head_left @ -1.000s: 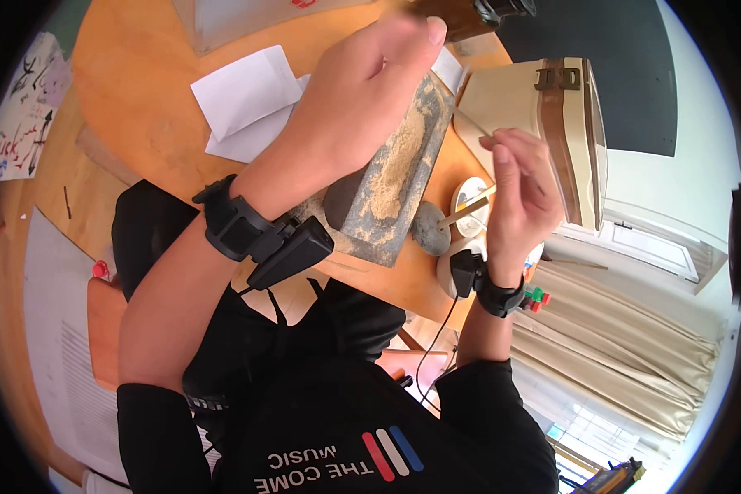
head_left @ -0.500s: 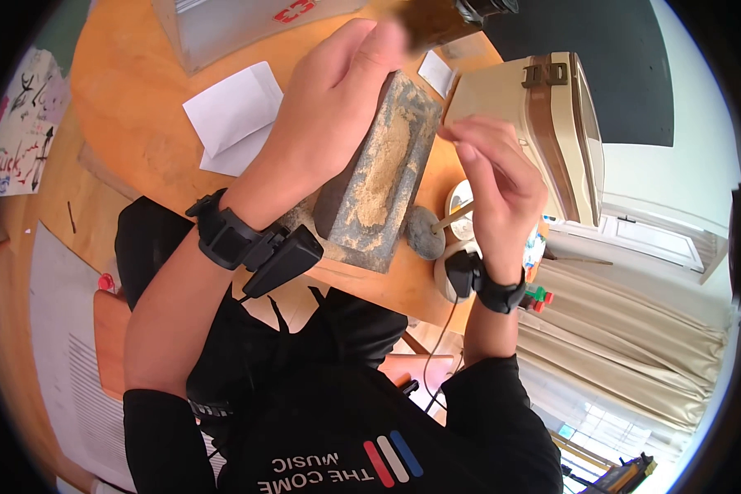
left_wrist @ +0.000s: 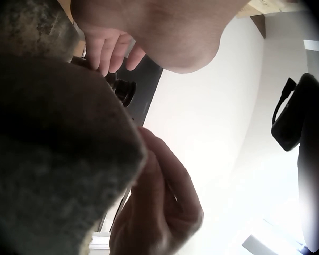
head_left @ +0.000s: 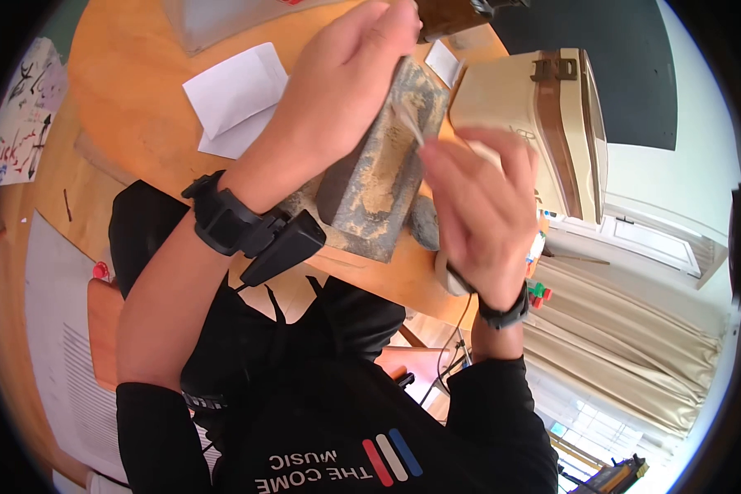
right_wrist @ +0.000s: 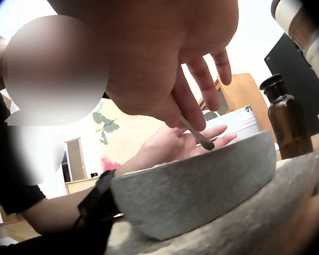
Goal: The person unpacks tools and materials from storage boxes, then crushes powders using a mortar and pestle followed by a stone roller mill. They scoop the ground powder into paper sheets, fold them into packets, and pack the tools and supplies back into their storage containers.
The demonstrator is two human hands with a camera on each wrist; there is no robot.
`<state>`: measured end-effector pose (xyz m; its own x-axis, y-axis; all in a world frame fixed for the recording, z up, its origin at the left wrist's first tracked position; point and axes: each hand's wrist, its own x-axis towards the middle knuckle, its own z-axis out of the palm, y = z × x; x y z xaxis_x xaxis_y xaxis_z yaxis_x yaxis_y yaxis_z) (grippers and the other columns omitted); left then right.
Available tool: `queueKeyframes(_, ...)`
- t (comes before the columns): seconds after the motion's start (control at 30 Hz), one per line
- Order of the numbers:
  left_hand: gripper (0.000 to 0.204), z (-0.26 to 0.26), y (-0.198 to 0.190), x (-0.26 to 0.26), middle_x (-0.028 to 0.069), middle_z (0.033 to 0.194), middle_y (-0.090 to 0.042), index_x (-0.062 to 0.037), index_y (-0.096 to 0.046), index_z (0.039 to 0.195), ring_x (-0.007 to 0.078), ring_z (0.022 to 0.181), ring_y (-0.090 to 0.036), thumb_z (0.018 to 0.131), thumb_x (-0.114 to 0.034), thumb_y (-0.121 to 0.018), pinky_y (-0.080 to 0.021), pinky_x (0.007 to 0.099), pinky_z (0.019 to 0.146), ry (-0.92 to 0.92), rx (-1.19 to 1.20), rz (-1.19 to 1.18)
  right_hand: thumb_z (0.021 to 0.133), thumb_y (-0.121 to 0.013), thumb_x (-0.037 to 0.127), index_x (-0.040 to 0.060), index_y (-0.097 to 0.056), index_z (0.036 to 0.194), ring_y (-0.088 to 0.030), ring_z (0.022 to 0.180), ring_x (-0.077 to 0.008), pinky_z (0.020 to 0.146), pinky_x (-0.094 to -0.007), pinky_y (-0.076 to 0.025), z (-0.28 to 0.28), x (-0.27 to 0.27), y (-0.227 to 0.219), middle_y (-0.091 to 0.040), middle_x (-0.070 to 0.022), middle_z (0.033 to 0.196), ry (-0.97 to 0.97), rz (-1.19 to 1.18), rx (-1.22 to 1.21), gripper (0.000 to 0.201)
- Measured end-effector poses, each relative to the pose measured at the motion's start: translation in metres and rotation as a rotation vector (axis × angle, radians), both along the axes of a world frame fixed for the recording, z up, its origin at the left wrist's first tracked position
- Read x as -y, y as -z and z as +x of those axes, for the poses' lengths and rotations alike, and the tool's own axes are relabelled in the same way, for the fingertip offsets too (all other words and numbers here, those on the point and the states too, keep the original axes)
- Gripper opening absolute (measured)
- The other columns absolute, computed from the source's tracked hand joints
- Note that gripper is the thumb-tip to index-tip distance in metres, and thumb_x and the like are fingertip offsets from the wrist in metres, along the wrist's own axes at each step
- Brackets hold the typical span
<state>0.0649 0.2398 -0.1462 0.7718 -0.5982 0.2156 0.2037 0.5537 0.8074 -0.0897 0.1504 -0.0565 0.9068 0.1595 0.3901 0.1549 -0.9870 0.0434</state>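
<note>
A long grey stone trough (head_left: 369, 235) on the table holds tan powder (head_left: 379, 183). My right hand (head_left: 487, 206) pinches a thin scoop-like metal tool (head_left: 412, 125) between thumb and fingers; its end overlaps the powder in the head view. The right wrist view shows the tool's small dark tip (right_wrist: 207, 143) right at the trough's rim. My left hand (head_left: 342, 86) is over the trough's left side near its far end, fingers stretched out and holding nothing. A brown glass bottle with a dark stopper (right_wrist: 288, 126) stands past the far end of the trough.
A cream box with brown trim (head_left: 564, 115) stands to the right. White papers (head_left: 237, 92) lie left of the trough, a translucent bin (head_left: 222, 20) behind them. Beside the trough's near right side is a round grey stone piece (head_left: 424, 224), partly behind my right hand.
My right hand has come left from beside the cream box, bringing the metal tool over the powder. My left hand has shifted slightly left and stays over the trough.
</note>
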Motion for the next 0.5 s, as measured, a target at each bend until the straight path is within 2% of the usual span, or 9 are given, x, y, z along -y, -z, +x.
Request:
queueKeyframes(0.07, 0.044, 0.001, -0.007, -0.012, 0.0119, 0.108, -0.065, 0.0052, -0.059, 0.117, 0.0173, 0.108, -0.062, 0.115, -0.035, -0.041, -0.049, 0.0308, 0.098, 0.041, 0.095, 0.063, 0.069, -0.077, 0.002, 0.0028, -0.074, 0.1, -0.066, 0.1, -0.0301, 0.091, -0.0467, -0.048, -0.019, -0.015, -0.003, -0.074, -0.0064, 0.104, -0.009, -0.127, -0.04, 0.031)
queueKeyframes(0.1, 0.046, 0.007, 0.005, -0.001, 0.0131, 0.109, -0.065, 0.0055, -0.059, 0.118, 0.0181, 0.107, -0.062, 0.115, -0.037, -0.04, -0.049, 0.0321, 0.098, 0.037, 0.113, 0.059, 0.068, -0.076, 0.004, 0.0016, -0.074, 0.1, -0.066, 0.1, -0.0303, 0.092, -0.0506, -0.048, -0.022, -0.021, 0.002, -0.073, -0.0077, 0.104, -0.007, -0.158, 0.013, 0.032)
queueKeyframes(0.27, 0.049, 0.001, 0.006, 0.003, 0.0146, 0.111, -0.066, 0.0064, -0.058, 0.118, 0.0194, 0.109, -0.063, 0.115, -0.039, -0.039, -0.05, 0.0328, 0.098, 0.019, 0.014, 0.046, 0.073, -0.074, 0.005, 0.0028, -0.076, 0.098, -0.067, 0.097, -0.0297, 0.094, -0.0509, -0.047, -0.012, -0.018, 0.012, -0.073, -0.0071, 0.099, -0.04, -0.265, 0.079, 0.025)
queueKeyframes(0.33, 0.05, 0.002, -0.006, -0.008, 0.0149, 0.112, -0.066, 0.0065, -0.058, 0.119, 0.0196, 0.11, -0.063, 0.115, -0.039, -0.038, -0.05, 0.0327, 0.099, 0.085, -0.002, 0.076, 0.079, -0.075, 0.0, 0.0042, -0.076, 0.105, -0.068, 0.102, -0.0315, 0.094, -0.0512, -0.049, -0.026, -0.029, 0.005, -0.075, -0.0065, 0.106, 0.053, -0.283, -0.084, 0.027)
queueKeyframes(0.37, 0.05, 0.001, -0.001, -0.009, 0.0154, 0.112, -0.066, 0.0063, -0.058, 0.12, 0.0199, 0.11, -0.064, 0.115, -0.04, -0.038, -0.05, 0.0324, 0.099, 0.007, 0.149, 0.044, 0.077, -0.074, 0.0, 0.0046, -0.076, 0.105, -0.068, 0.102, -0.0312, 0.094, -0.0514, -0.048, -0.026, -0.031, 0.008, -0.075, -0.006, 0.107, 0.056, -0.291, -0.057, 0.028)
queueKeyframes(0.43, 0.051, 0.008, 0.009, -0.003, 0.0153, 0.112, -0.066, 0.0062, -0.058, 0.121, 0.0198, 0.11, -0.064, 0.115, -0.04, -0.038, -0.05, 0.0322, 0.099, 0.021, 0.122, 0.06, 0.078, -0.074, 0.0, 0.0051, -0.077, 0.105, -0.068, 0.101, -0.0305, 0.095, -0.0513, -0.048, -0.02, -0.029, 0.013, -0.075, -0.0058, 0.107, 0.033, -0.289, -0.009, 0.028)
queueKeyframes(0.5, 0.051, 0.002, -0.008, -0.008, 0.015, 0.111, -0.065, 0.0067, -0.058, 0.121, 0.02, 0.11, -0.064, 0.115, -0.04, -0.039, -0.05, 0.0316, 0.099, 0.029, 0.065, 0.13, 0.076, -0.073, -0.002, 0.0055, -0.077, 0.107, -0.069, 0.099, -0.0288, 0.096, -0.0508, -0.048, -0.009, -0.03, 0.012, -0.075, -0.0056, 0.106, 0.003, -0.301, -0.001, 0.032)
